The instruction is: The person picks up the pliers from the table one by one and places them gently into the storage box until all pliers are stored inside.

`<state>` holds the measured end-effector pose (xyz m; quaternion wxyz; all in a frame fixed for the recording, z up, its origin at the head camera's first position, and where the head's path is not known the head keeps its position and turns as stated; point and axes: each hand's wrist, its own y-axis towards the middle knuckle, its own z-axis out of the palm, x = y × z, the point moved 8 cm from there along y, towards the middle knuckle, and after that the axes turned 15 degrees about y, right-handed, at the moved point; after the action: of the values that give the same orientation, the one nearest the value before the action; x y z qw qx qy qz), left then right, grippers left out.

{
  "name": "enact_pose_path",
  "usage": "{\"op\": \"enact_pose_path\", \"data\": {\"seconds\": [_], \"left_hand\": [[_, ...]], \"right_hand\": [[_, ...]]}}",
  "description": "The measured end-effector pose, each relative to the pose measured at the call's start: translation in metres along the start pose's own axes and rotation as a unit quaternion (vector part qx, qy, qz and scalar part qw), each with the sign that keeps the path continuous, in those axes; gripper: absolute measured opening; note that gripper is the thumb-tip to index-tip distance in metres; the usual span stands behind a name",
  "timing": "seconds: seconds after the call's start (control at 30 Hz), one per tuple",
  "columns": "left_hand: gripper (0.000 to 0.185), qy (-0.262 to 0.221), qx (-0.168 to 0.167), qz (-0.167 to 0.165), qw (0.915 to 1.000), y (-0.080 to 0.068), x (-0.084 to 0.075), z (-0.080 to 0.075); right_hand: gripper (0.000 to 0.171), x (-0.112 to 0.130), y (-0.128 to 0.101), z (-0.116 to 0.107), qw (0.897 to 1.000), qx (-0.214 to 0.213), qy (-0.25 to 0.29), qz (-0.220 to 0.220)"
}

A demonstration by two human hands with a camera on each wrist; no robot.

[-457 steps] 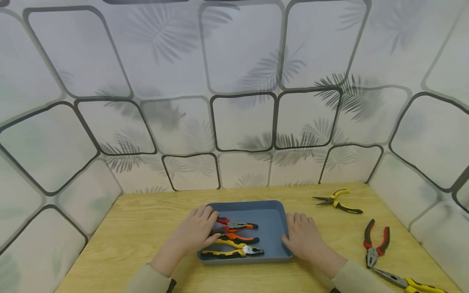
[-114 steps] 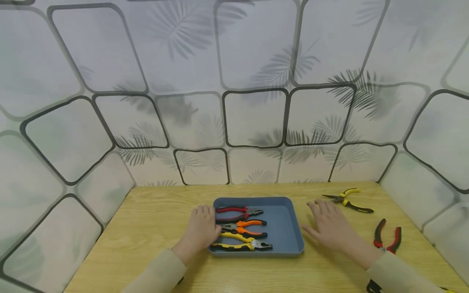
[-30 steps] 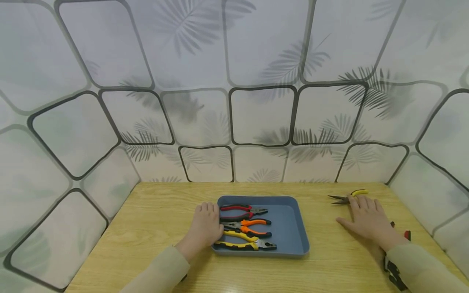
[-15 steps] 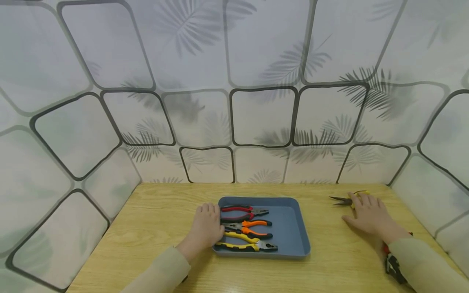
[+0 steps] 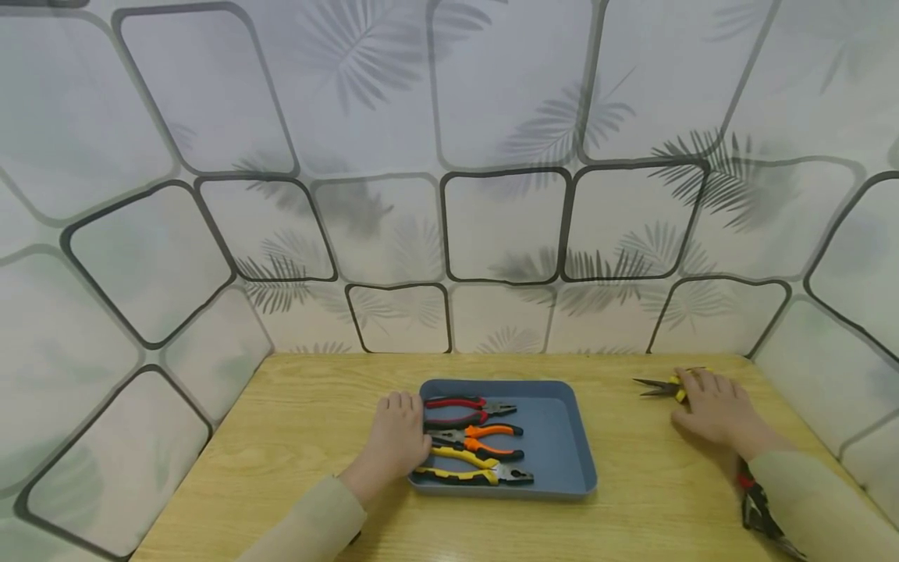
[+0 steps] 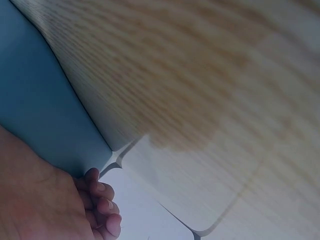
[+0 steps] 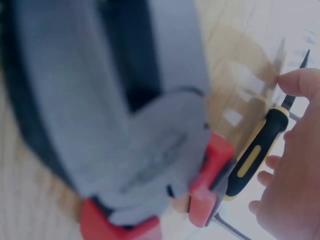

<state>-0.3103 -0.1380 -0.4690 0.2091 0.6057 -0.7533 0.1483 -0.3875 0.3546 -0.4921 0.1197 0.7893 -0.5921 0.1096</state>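
My left hand (image 5: pixel 395 437) grips the left rim of a blue-grey tray (image 5: pixel 555 445), thumb over the edge. The left wrist view shows its curled fingers at the tray's outer wall (image 6: pixel 40 85). In the tray's left part lie red-black pliers (image 5: pixel 477 403), orange-black pliers (image 5: pixel 492 429) and yellow-black pliers (image 5: pixel 485 472), one below another. My right hand (image 5: pixel 718 410) reaches over the handles of yellow-black needle-nose pliers (image 5: pixel 663 386), whose parted jaws point left. In the right wrist view the thumb stands away from the handle (image 7: pixel 250 162), with fingertips close behind it.
Red-handled pliers (image 5: pixel 747 478) lie on the wooden table (image 5: pixel 646 499) at the right, partly hidden by my right sleeve (image 5: pixel 815 499). Their head (image 7: pixel 150 165) looms large and blurred in the right wrist view. Patterned cloth (image 5: pixel 506 226) stands behind and at both sides.
My right hand has moved from beside the tray to the needle-nose pliers, then slightly right over their handles. My left hand stays at the tray's left rim. Pliers inside now lie farther apart.
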Motion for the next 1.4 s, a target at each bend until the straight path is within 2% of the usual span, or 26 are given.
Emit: {"op": "enact_pose_path", "data": {"seconds": [0.27,0.57,0.9,1.13,1.4], "left_hand": [[0.050,-0.001,0.001,0.002,1.0000,0.000,0.000,-0.001],[0.052,0.006,0.005,0.002,1.0000,0.001,0.001,0.000],[0.052,-0.008,-0.001,0.001,1.0000,0.000,0.001,-0.002],[0.053,-0.011,0.004,-0.002,0.9999,0.001,0.002,-0.001],[0.053,-0.007,0.008,0.002,0.9999,-0.001,0.001,-0.001]], "right_hand": [[0.083,-0.005,-0.002,-0.005,0.999,0.024,-0.001,0.020],[0.087,-0.001,0.003,-0.015,0.999,0.042,0.002,0.016],[0.085,-0.016,0.014,-0.005,0.998,0.056,0.019,0.007],[0.083,-0.010,0.013,-0.011,0.999,0.046,-0.001,-0.020],[0.071,-0.004,0.013,-0.018,0.999,0.033,-0.001,-0.024]]}}
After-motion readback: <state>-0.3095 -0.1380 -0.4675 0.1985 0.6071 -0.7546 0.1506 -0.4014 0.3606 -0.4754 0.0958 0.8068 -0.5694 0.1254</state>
